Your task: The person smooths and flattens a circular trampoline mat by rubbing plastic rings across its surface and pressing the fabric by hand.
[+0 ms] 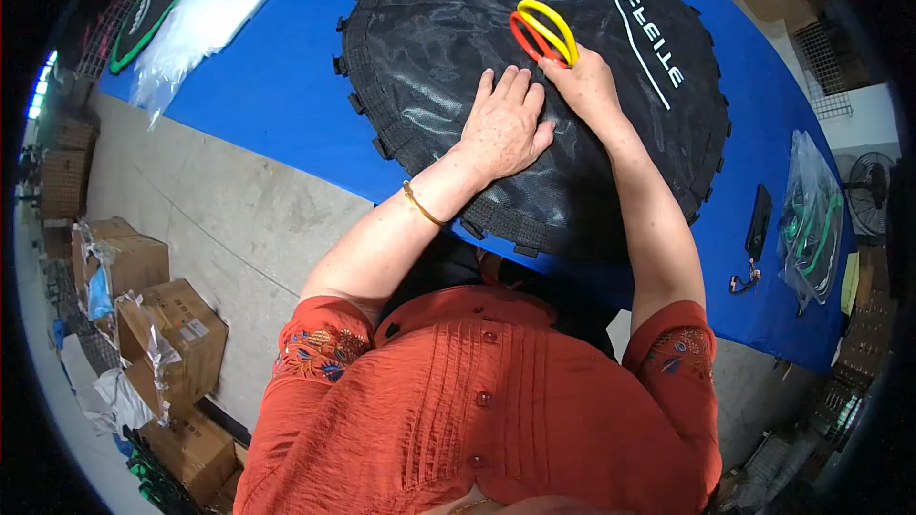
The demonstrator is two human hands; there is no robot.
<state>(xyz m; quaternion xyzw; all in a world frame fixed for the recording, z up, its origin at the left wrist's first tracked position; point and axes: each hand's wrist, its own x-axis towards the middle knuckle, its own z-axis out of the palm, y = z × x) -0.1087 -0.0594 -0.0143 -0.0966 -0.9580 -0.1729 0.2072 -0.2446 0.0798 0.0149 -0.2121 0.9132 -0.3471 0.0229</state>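
Observation:
A round black mesh mat (448,29) with webbing tabs around its edge and white lettering lies on the blue table. My left hand (506,124) rests flat on it, fingers stretched out and holding nothing. Just to the right, my right hand (584,86) is closed on a pair of scissors, gripping them below the loops. The scissors' red and yellow handles (563,30) stick out past my fingers toward the far side, and the blades are hidden by the hand.
Clear plastic sheeting (215,14) and a green-edged black piece (157,2) lie at the table's far left. On the right are a dark narrow object (759,219) and a bagged green-edged item (813,219). Cardboard boxes (181,339) stand on the floor at left.

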